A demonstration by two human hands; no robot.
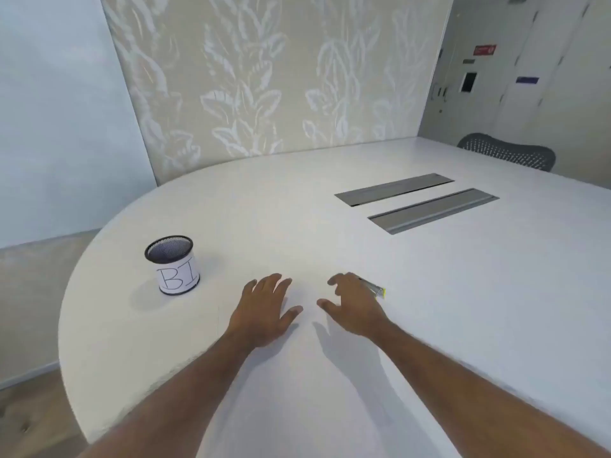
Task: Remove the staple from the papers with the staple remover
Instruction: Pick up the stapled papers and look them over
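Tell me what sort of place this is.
Probably an office meeting room: a large white rounded table, two grey metal cable hatches set in it, a dark mesh office chair beyond.

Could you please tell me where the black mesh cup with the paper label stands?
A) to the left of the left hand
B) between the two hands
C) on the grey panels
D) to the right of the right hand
A: the cup stands on the table out to the left of the left hand, apart from it.
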